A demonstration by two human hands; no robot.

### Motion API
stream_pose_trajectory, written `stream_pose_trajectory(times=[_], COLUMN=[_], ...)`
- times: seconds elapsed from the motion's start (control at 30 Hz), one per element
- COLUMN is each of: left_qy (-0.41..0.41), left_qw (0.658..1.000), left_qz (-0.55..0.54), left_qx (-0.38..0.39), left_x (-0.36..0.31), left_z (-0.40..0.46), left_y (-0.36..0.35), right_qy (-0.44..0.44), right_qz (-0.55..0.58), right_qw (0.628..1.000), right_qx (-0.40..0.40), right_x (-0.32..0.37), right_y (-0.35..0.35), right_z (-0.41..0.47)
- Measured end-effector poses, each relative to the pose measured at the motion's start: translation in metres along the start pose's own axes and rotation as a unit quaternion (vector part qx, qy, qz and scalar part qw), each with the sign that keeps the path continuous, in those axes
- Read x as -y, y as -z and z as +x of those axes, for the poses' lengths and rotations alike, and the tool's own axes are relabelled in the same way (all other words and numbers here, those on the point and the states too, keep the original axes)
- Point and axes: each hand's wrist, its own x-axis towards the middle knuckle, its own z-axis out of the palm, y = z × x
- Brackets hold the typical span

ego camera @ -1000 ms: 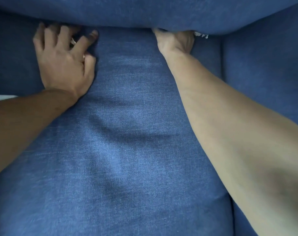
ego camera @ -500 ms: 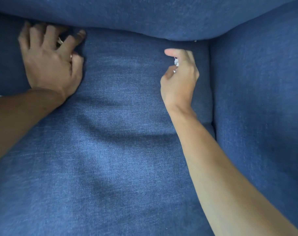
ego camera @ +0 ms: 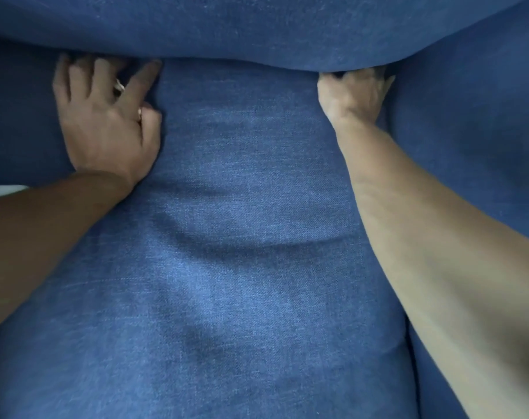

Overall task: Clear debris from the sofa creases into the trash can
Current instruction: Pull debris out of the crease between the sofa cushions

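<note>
My left hand [ego camera: 106, 128] rests on the blue seat cushion [ego camera: 242, 237] at the back crease [ego camera: 242, 59], its fingers loosely curled. Pale scraps of debris [ego camera: 119, 85] show between its index finger and thumb. My right hand [ego camera: 352, 95] is pushed into the same crease at the back right corner, next to the sofa arm [ego camera: 468, 146]. Its fingertips are hidden under the back cushion [ego camera: 257, 25], so what they hold cannot be seen. No trash can is in view.
Blue sofa fabric fills nearly the whole view. A sliver of pale floor [ego camera: 3, 190] shows at the left edge, above my left forearm. A second seam [ego camera: 411, 343] runs between the seat cushion and the sofa arm at the lower right.
Half a second ago my right hand was out of the crease, pinching a white scrap. It has since gone back into the crease, further right. My left hand has kept its place.
</note>
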Motion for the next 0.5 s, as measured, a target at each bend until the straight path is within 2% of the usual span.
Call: stream_pose_trajectory(times=[0.07, 0.13, 0.3, 0.5], left_qy=[-0.002, -0.006, -0.012, -0.016], left_qw=[1.000, 1.000, 1.000, 1.000], left_qz=[0.001, 0.000, 0.012, 0.005], left_qx=[-0.006, -0.006, -0.002, 0.005], left_x=[0.000, -0.001, -0.001, -0.001], left_z=[-0.001, 0.000, 0.002, 0.004], left_y=[-0.002, -0.003, -0.006, -0.004], right_qy=[0.031, 0.046, -0.020, 0.052], right_qz=[-0.010, 0.029, 0.133, 0.130], right_qw=[0.999, 0.998, 0.990, 0.988], right_qx=[-0.010, -0.033, -0.040, -0.068], right_x=[0.001, 0.002, 0.003, 0.017], right_y=[0.000, -0.001, 0.000, -0.011], right_z=[-0.001, -0.004, -0.012, -0.040])
